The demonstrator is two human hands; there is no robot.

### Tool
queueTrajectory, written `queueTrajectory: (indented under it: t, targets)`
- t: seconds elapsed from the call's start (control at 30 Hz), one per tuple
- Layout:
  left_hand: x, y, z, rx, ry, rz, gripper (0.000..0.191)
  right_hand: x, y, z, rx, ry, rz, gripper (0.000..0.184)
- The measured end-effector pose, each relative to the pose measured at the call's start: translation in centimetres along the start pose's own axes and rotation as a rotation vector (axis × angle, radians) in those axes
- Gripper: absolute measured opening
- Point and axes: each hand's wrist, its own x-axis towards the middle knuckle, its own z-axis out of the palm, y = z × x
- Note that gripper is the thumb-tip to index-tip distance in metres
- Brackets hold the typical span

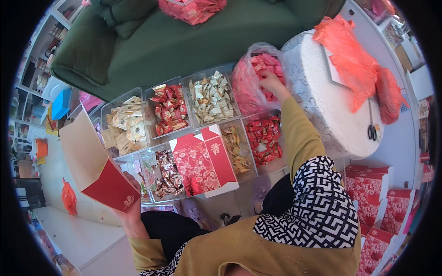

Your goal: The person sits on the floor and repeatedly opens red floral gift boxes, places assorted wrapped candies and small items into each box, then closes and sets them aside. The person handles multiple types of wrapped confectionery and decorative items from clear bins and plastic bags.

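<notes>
My left hand (128, 210) holds a red cardboard gift box (111, 186) with its beige flap raised; the box hides part of the fingers. My right hand (270, 82) reaches into a clear plastic bag (241, 86) of pink wrapped pieces, its fingertips among them. Whether it grips one is not visible. Between the hands, a flat red box with white blossoms (200, 162) lies across clear bins. Around it are bins of brown-wrapped candies (167, 174), red-and-gold candies (169, 108), cream packets (211, 98), beige packets (127, 120), red-wrapped candies (264, 138) and yellowish packets (236, 148).
A green sofa (165, 51) stands behind the bins. On the round white stool (338, 114) at the right are orange plastic bags (348, 58) and black-handled scissors (372, 131). More red boxes (367, 193) are stacked at lower right. An orange-red bag (69, 197) rests on the left floor.
</notes>
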Motion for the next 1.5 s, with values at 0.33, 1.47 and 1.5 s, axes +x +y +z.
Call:
queueTrajectory:
  t: [0.33, 1.47, 1.5]
  targets:
    - [-0.1, 0.3, 0.3, 0.065, 0.129, 0.072, 0.063, 4.4, 3.9, 5.7, -0.094, -0.017, -0.112, 0.051]
    - [-2.5, 5.9, -0.7, 0.002, 0.014, 0.172, 0.068, -7.0, -6.3, 20.8, -0.699, -0.466, -0.594, 0.019]
    - [-2.7, 6.1, -0.8, 0.002, 0.026, 0.188, 0.068, -7.1, -5.0, 21.6, -0.722, -0.441, -0.627, 0.018]
